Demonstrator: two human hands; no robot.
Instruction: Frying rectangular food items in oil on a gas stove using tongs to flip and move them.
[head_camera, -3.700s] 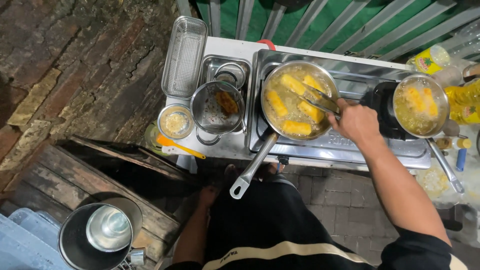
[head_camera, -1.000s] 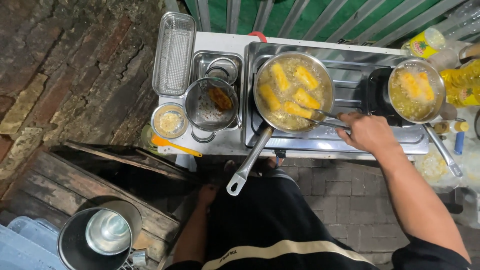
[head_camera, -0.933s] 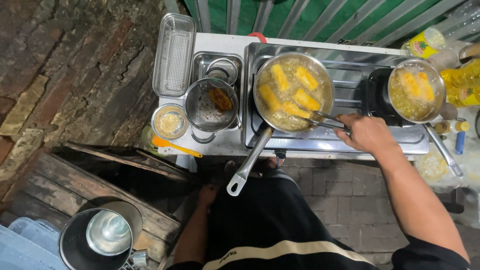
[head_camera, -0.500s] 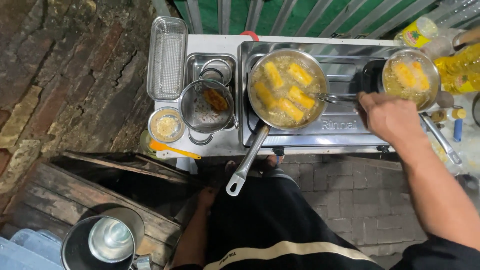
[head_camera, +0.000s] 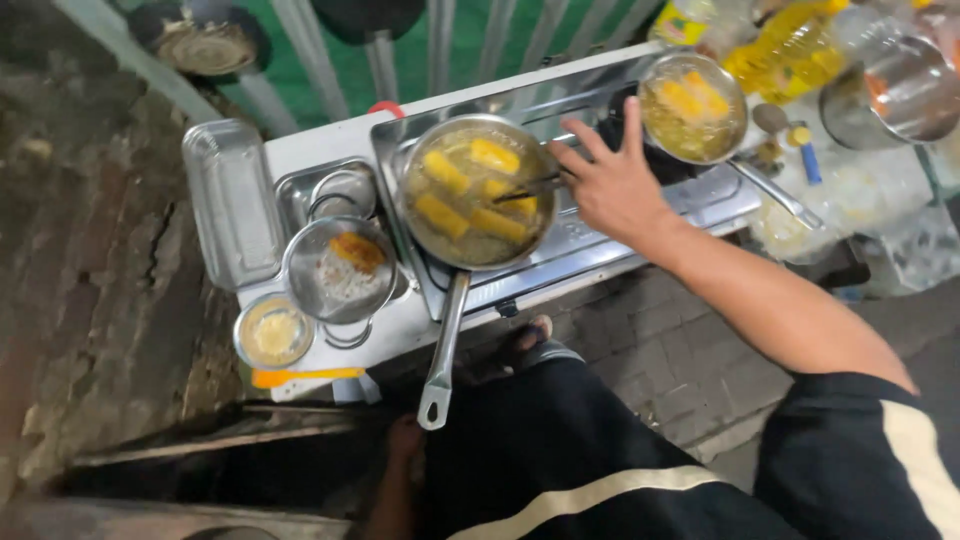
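Status of the frying work, read left to right.

1. An empty clear tray (head_camera: 232, 205) sits at the far left of the tabletop (head_camera: 320, 145). Just beside it are a small bowl (head_camera: 273, 333) of pale crumbs and a metal pot (head_camera: 338, 270) holding one browned piece over a white powder. I judge that piece as finished or staged; I cannot tell which.

2. The frying pan (head_camera: 478, 195) sits on the left burner of the stove (head_camera: 600, 240), handle pointing toward my body. About five yellow pieces (head_camera: 470, 190) lie in the oil. They are pale yellow, not browned, so I judge the frying to be under way and not complete.

3. Tongs (head_camera: 530, 187) rest across the pan's right rim, tips over the pieces. My right hand (head_camera: 615, 185) is just beside the tongs with its fingers (head_camera: 590, 135) spread wide and gripping nothing.

4. A second pan (head_camera: 693, 108) on the right burner holds more yellow pieces in oil, equally pale.

5. My left hand (head_camera: 405, 440) hangs low beside my leg, away from the tabletop; I cannot tell how its fingers are set.

Remaining, in my judgement: browning, lifting out, draining both batches.
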